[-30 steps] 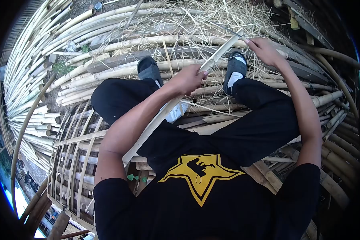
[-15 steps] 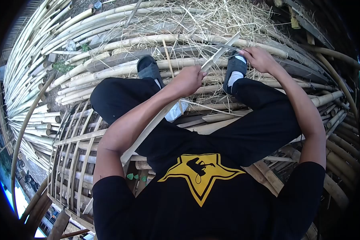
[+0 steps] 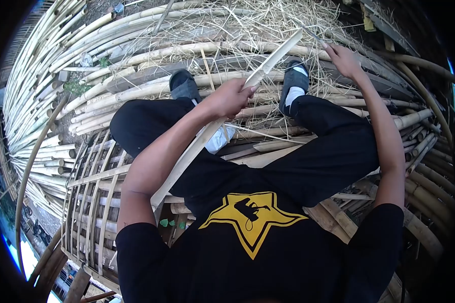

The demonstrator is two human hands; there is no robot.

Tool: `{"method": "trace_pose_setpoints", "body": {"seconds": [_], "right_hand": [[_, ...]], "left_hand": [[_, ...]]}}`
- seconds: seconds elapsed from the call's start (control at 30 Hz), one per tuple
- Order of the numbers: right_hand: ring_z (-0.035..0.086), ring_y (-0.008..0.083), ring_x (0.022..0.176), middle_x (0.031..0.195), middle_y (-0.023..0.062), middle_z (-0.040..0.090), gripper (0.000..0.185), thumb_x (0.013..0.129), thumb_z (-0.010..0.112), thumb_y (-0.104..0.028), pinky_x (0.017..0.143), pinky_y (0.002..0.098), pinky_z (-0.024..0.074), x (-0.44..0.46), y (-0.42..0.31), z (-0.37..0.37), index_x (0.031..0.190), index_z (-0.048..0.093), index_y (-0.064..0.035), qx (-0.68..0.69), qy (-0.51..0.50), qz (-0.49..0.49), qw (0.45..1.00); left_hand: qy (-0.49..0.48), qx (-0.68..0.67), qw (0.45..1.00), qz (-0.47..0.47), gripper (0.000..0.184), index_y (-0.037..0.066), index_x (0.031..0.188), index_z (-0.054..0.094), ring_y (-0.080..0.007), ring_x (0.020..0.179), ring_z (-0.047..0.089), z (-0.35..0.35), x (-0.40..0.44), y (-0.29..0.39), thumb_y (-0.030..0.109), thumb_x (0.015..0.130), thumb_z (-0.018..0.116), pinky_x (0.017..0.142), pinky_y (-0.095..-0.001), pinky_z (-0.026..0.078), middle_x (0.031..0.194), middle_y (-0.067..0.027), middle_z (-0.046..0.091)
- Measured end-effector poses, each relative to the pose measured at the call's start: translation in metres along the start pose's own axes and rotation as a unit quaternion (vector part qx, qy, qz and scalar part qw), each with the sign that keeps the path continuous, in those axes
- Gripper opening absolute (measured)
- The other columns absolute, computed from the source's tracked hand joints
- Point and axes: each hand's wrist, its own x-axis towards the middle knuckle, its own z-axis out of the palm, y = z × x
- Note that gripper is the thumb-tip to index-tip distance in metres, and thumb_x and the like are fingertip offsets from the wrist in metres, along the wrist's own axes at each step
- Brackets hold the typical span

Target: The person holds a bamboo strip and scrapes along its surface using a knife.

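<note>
A long split bamboo strip [image 3: 274, 58] runs diagonally from beside my left thigh up past my feet, its pale inner face showing. My left hand [image 3: 231, 98] is closed around it near the middle. Off the strip's far end, to the right, my right hand [image 3: 345, 61] grips a knife [image 3: 314, 36]. The thin dark blade points up and left, just apart from the bamboo; its handle is mostly hidden in my fingers.
Bamboo poles [image 3: 151, 53] lie under and around my feet, with straw-like shavings [image 3: 227, 25] scattered over them. A woven bamboo lattice [image 3: 93, 202] stands at my left. A whitish plastic bag [image 3: 218, 140] lies between my legs. Dark timber [image 3: 389, 30] is at the upper right.
My right hand has moved up and right with the knife, away from the strip. The strip's far end has tilted slightly upward, and my left hand has shifted slightly left.
</note>
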Motion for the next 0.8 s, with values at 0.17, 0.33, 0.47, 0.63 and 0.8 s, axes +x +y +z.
{"method": "trace_pose_setpoints", "body": {"seconds": [0.17, 0.33, 0.47, 0.63, 0.8], "right_hand": [[0.051, 0.0385, 0.066, 0.067, 0.0226, 0.053, 0.053, 0.096, 0.040, -0.043, 0.065, 0.0449, 0.0405, 0.001, -0.046, 0.017, 0.079, 0.055, 0.0048, 0.062, -0.051, -0.115, 0.990], [0.051, 0.0382, 0.065, 0.068, 0.0238, 0.053, 0.050, 0.097, 0.039, -0.041, 0.065, 0.0447, 0.0404, -0.011, -0.061, 0.023, 0.082, 0.055, 0.0043, 0.073, -0.106, -0.121, 0.984], [0.051, 0.0415, 0.068, 0.069, 0.0237, 0.053, 0.048, 0.097, 0.038, -0.038, 0.065, 0.0468, 0.0393, -0.015, -0.060, 0.030, 0.083, 0.054, 0.0051, 0.055, -0.077, -0.135, 0.986], [0.054, 0.0431, 0.074, 0.071, 0.0248, 0.055, 0.049, 0.097, 0.037, -0.040, 0.069, 0.0486, 0.0406, 0.001, -0.031, 0.038, 0.085, 0.057, 0.0036, -0.008, -0.073, -0.123, 0.990], [0.057, 0.0421, 0.080, 0.076, 0.0255, 0.060, 0.054, 0.096, 0.035, -0.045, 0.074, 0.0499, 0.0423, 0.011, 0.018, 0.030, 0.085, 0.061, 0.0013, -0.067, 0.009, -0.057, 0.996]], "left_hand": [[-0.052, -0.085, 0.994, 0.033, 0.027, 0.008, 0.088, 0.044, -0.0035, 0.041, 0.030, -0.003, 0.002, 0.003, 0.033, 0.099, 0.044, 0.037, -0.0214, 0.027, 0.057, 0.0053, 0.034], [-0.068, -0.120, 0.990, 0.042, 0.029, 0.008, 0.086, 0.044, -0.0036, 0.042, 0.031, -0.005, -0.002, 0.006, 0.034, 0.099, 0.044, 0.038, -0.0210, 0.029, 0.056, 0.0053, 0.034], [-0.053, -0.119, 0.991, 0.034, 0.030, 0.008, 0.084, 0.044, -0.0038, 0.041, 0.031, -0.001, -0.006, 0.011, 0.034, 0.098, 0.045, 0.037, -0.0210, 0.029, 0.056, 0.0054, 0.034], [-0.055, -0.137, 0.989, 0.015, 0.026, 0.006, 0.086, 0.044, -0.0054, 0.038, 0.032, 0.003, -0.001, 0.007, 0.029, 0.098, 0.046, 0.032, -0.0236, 0.030, 0.056, 0.0025, 0.039], [-0.096, -0.169, 0.981, 0.008, 0.027, 0.005, 0.085, 0.044, -0.0052, 0.038, 0.031, 0.002, -0.001, 0.009, 0.029, 0.098, 0.046, 0.032, -0.0234, 0.030, 0.056, 0.0030, 0.037]]}}
